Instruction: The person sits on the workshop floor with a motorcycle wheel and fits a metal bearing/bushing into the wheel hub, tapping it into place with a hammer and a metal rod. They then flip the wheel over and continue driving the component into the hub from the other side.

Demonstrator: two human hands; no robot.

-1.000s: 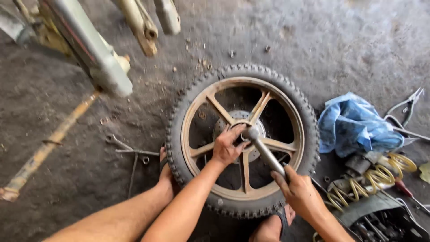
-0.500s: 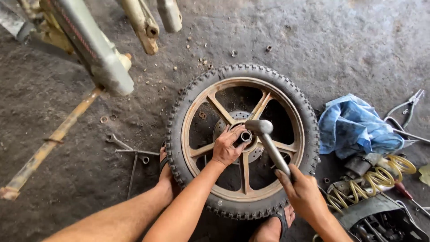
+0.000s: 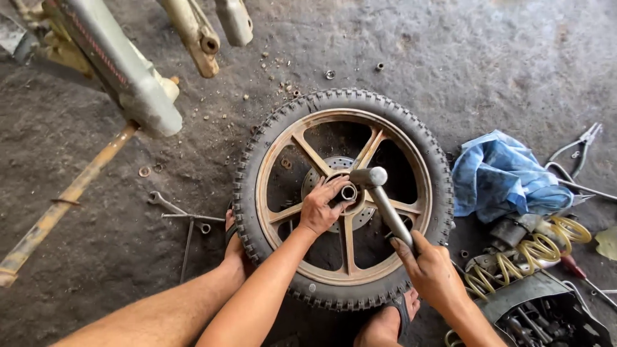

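From the head camera I look down at a motorcycle wheel (image 3: 344, 199) lying flat on a dirty concrete floor (image 3: 450, 58), its knobby tyre around a rusty five-spoke rim. My left hand (image 3: 324, 205) rests on the hub at the wheel's centre, fingers curled around a small metal sleeve (image 3: 348, 192) standing in the hub bore. My right hand (image 3: 432, 270) is clenched around the lower end of a steel hammer (image 3: 385, 205), over the wheel's near right edge. The handle slants up and left, and the hammer's cylindrical head sits just beside the sleeve, slightly above it; I cannot tell whether they touch.

My bare left foot (image 3: 234, 247) presses against the tyre's left side, and my right foot (image 3: 389, 321), in a sandal, is at the tyre's near edge.

Left of the wheel, spanners (image 3: 177, 212) lie on the floor. A motorcycle fork leg (image 3: 122, 67) hangs across the top left corner. Right of the wheel lies a crumpled blue cloth (image 3: 501, 177), with pliers (image 3: 578, 144) beyond it, a coiled yellow cable (image 3: 533, 254) below it, and an open tool box (image 3: 546, 318) in the bottom right corner.
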